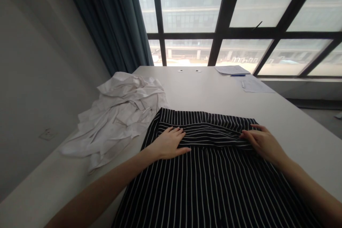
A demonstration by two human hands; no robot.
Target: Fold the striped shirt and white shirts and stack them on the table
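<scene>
Striped cloth, black with thin white lines, lies flat on a white table and runs off the near edge of the head camera's view. Its far end is doubled back in a folded band. The left hand lies open and palm down across the band's lower edge, near its left end. The right hand rests open on the band's right end, fingers slightly curved, with no clenching or visible grip. Just left of the striped cloth sits a crumpled white cloth. Farther along the table are two sheets of paper, a blue pen and two small round holes. Beyond stand a dark-framed window and a teal curtain. A wall socket shows on the left wall.
</scene>
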